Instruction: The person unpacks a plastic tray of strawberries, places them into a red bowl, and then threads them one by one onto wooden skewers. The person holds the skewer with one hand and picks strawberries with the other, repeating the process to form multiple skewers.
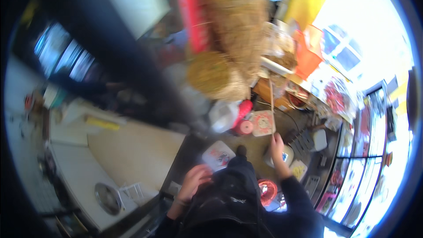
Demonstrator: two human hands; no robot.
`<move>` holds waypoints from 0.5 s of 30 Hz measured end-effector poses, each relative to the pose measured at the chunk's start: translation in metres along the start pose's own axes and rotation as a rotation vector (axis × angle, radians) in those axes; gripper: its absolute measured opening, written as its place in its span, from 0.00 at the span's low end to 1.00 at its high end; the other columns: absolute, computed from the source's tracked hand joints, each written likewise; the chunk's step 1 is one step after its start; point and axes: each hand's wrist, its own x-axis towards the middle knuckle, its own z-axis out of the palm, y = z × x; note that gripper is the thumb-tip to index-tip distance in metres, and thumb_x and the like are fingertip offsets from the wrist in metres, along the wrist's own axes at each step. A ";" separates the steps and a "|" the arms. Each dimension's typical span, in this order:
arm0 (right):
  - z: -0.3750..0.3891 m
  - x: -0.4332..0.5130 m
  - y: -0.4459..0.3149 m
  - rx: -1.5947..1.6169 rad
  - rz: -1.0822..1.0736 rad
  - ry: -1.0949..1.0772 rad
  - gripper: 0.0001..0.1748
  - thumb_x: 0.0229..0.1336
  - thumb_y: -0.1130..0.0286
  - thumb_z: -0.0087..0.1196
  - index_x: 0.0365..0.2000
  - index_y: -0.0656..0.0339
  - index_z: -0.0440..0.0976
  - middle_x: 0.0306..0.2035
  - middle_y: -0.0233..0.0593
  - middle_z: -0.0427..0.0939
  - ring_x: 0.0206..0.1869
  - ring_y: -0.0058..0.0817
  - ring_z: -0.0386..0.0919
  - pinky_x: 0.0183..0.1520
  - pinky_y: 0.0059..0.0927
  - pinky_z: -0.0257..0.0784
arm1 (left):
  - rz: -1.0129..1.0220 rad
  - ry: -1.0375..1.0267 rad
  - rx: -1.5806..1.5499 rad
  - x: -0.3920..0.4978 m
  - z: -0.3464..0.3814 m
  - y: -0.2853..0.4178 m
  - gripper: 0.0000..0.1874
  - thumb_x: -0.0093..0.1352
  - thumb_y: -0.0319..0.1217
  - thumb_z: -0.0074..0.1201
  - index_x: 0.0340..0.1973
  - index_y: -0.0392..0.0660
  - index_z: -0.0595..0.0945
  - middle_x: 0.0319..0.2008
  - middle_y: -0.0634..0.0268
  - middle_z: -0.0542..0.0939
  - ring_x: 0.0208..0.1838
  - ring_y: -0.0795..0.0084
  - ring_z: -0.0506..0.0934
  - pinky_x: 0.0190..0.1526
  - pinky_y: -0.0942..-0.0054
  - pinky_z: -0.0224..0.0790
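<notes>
My right hand (pixel 277 145) is closed around the lower end of a long thin pale stick (pixel 272 105), which points away from me. Below that hand is a light-coloured stool or container with a blue mark, partly hidden by my forearm. My left hand (pixel 196 179) is low at my left side, fingers loosely bent and slightly apart, with nothing visible in it. Just beyond it is a white stool (pixel 216 153) with a printed picture on its top. A second printed stool (pixel 263 123) stands farther ahead, beside the stick.
Large straw-coloured bundles (pixel 218 72) stand ahead, blurred. Near them are a white bag (pixel 223 117) and a pink cylinder (pixel 246 126). An orange-red basket (pixel 267 192) sits by my right leg. Glass display cases (pixel 360 172) line the right; an electric fan (pixel 108 199) is at left.
</notes>
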 end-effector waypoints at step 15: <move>0.139 -0.199 -0.232 -0.056 -0.208 -1.460 0.10 0.58 0.69 0.46 0.37 0.63 0.72 0.35 0.39 0.75 0.37 0.28 0.73 0.41 0.29 0.68 | 0.411 0.287 -0.353 -0.084 -0.180 0.018 0.15 0.71 0.33 0.38 0.49 0.37 0.69 0.40 0.53 0.77 0.45 0.61 0.77 0.47 0.70 0.70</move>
